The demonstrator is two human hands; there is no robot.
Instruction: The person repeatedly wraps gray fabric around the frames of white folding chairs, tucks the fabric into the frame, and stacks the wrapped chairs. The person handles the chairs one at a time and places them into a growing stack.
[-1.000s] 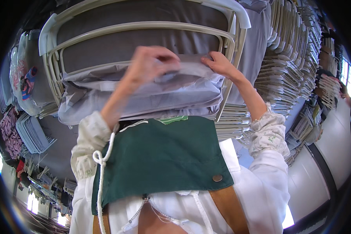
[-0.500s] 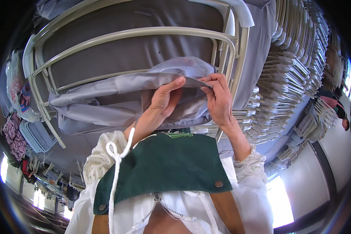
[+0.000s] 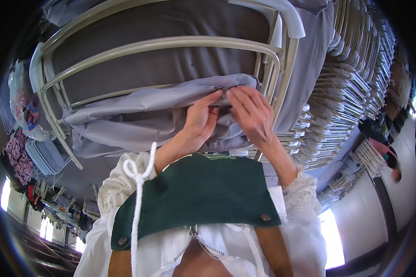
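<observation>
A grey fabric cover (image 3: 125, 104) with a patch of mesh near its right end hangs in loose folds along the near bar of a cream metal tube frame (image 3: 157, 45). My left hand (image 3: 199, 121) pinches the cover's upper edge between thumb and fingers, the fingers partly tucked behind the cloth. Close beside it, my right hand (image 3: 253, 113) has its fingertips closed on the same edge, near the left thumb. What lies between the right fingertips is mostly hidden by that hand. The frame rests on a grey cloth-covered surface (image 3: 305, 78).
Stacks of similar cream tube frames (image 3: 342, 97) stand close on the right. To the left are a clear plastic bag (image 3: 27, 101), a pink patterned cloth (image 3: 17, 154) and grey folded frames (image 3: 44, 154). Another person (image 3: 381, 143) is at the far right.
My right hand has moved left along the cover's edge, up to the left thumb, and its back has turned toward view. The mesh end has sunk lower. My left hand stays nearly in place.
</observation>
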